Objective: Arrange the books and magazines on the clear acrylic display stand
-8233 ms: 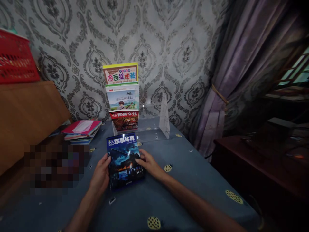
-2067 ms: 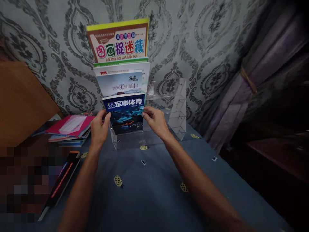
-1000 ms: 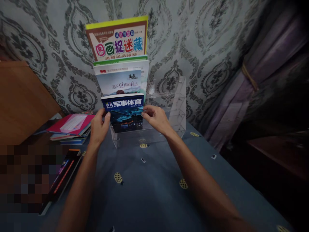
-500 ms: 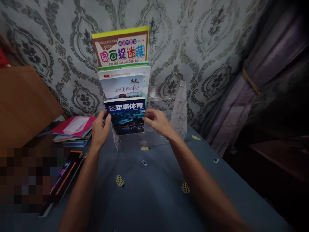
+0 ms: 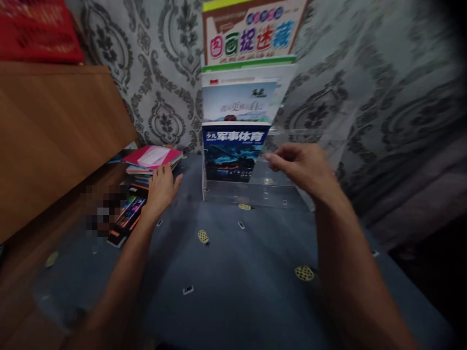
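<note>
A dark blue book (image 5: 233, 154) with white Chinese lettering leans in the lowest tier of a clear acrylic rack (image 5: 233, 190). Behind it, a pale blue and white book (image 5: 239, 101) and a taller yellow-edged book (image 5: 251, 36) rise in steps. My right hand (image 5: 304, 167) hovers just right of the dark blue book, apart from it, fingers curled in with thumb and fingertips together and nothing visible between them. At the left, my left hand (image 5: 161, 187) is open, its fingers spread over the near right edge of a book stack (image 5: 155, 156); whether they touch it I cannot tell.
A black, colourfully printed book or box (image 5: 127, 214) lies left of my left forearm. A wooden cabinet or panel (image 5: 62, 146) stands at far left, with a red item (image 5: 40, 31) on top. The blue patterned tablecloth (image 5: 226, 272) covers the table; patterned wallpaper rises behind, curtain at right.
Both hands have let go of the dark blue book, which stays in the rack. My left hand has moved left to the book stack; my right hand has drawn off rightward. The view has turned left.
</note>
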Demonstrator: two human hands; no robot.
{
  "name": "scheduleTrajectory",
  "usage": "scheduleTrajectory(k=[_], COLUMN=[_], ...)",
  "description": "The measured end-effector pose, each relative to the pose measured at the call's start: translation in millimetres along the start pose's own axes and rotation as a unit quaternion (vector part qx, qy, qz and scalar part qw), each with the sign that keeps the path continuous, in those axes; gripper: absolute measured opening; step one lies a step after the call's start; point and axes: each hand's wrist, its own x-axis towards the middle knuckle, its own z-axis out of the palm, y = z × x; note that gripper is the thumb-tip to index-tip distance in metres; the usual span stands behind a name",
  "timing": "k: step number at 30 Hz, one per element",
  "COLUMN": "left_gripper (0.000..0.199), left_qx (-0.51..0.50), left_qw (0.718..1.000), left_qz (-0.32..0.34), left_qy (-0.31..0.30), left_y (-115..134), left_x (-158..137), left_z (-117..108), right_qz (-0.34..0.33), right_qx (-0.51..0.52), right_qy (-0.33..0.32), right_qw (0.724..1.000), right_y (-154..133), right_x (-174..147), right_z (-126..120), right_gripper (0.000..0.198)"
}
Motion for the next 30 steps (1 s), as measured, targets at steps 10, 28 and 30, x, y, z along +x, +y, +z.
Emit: scheduleTrajectory(k=[10, 28, 30], left_gripper=[0.086, 0.038, 0.045], left_qx=[0.167, 0.120, 0.157], left_qw=[0.951, 0.969, 0.972], left_qz=[-0.150, 0.060, 0.028], left_qy=[-0.214, -0.208, -0.175], left_y=[-83.3, 36.0, 18.7], left_x=[-85.3, -146.0, -149.7], left_z=[-10.8, -41.1, -40.2], right_qz=[-0.093, -0.124, -0.129], right_qx=[-0.017, 0.117, 0.118], right_qy=[-0.169, -0.253, -0.254], right_qw=[0.981, 0.952, 0.951], right_y=[-53.5, -33.5, -26.4], right_x=[-31.4, -166.9, -176.0], right_z=[40.5, 117.9, 119.5], right_gripper=[0.021, 0.035, 0.033])
